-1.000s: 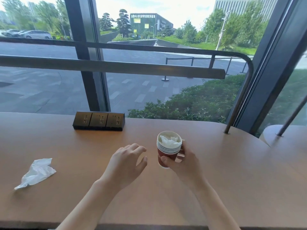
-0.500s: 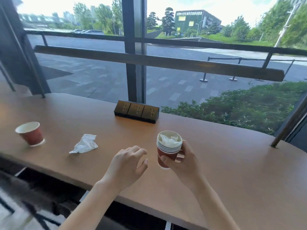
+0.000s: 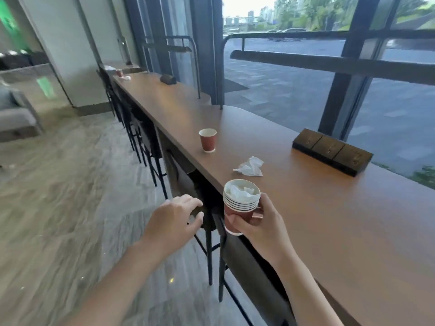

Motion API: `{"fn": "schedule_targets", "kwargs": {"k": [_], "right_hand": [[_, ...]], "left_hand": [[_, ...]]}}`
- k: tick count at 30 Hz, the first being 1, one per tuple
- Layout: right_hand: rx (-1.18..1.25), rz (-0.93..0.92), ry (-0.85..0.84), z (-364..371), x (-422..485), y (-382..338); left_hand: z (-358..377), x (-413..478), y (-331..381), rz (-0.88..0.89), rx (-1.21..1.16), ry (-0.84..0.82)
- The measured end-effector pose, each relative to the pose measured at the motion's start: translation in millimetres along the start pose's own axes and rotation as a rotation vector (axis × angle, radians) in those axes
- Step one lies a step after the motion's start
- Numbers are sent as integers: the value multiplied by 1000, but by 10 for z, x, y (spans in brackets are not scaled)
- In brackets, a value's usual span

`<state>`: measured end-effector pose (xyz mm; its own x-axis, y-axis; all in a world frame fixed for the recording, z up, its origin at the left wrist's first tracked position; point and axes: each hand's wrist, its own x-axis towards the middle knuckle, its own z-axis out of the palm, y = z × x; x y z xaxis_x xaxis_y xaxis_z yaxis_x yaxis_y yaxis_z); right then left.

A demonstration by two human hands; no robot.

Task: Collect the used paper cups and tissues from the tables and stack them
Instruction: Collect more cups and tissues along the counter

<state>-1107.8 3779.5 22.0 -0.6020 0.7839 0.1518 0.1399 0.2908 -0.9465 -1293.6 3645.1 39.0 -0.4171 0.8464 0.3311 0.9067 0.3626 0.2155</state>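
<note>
My right hand (image 3: 256, 225) grips a stack of several red paper cups (image 3: 240, 203) with white tissue stuffed in the top one, held over the near edge of the long wooden counter (image 3: 329, 220). My left hand (image 3: 175, 220) hovers empty with loosely curled fingers, left of the stack and off the counter's edge. A crumpled white tissue (image 3: 250, 167) lies on the counter just beyond the stack. Further along stands a single red paper cup (image 3: 207, 140), upright. Far down the counter sit another red cup (image 3: 119, 72) and a tissue (image 3: 127, 77).
A black socket block (image 3: 332, 150) sits near the window side of the counter, another (image 3: 168, 79) further along. Black bar stools (image 3: 146, 140) line the counter's left side above a tiled floor. Metal rails and glass panes run along the right.
The view has swung left along the counter, bringing the single cup, stools and floor into sight. My hands keep their pose; the left one now hangs past the counter's edge.
</note>
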Motion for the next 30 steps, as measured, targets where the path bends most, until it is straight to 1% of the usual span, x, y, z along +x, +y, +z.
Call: {"fn": "schedule_targets", "kwargs": {"k": [3,8,15,22,26,30], "right_hand": [[0,-48,-80,448,87,-201],[-22,-68,-144,1204,254,-383],[-6,-72,-200,2189,474,-590],[-59,-70,-228,2656,980,-653],[-65,-89,-240,2879,1475,-622],[-46,-116,-248,3102,2107,-557]], "left_hand": [[-183,-187,-426,-79,-5,13],[-371,-411,-1115,-153,2,7],[-558,-378,-2073,-198,14,16],[-524,-34,-2640,-186,3,40],[-416,299,-2949,-204,-2,35],[-333,821,-3279,-212,23,40]]}}
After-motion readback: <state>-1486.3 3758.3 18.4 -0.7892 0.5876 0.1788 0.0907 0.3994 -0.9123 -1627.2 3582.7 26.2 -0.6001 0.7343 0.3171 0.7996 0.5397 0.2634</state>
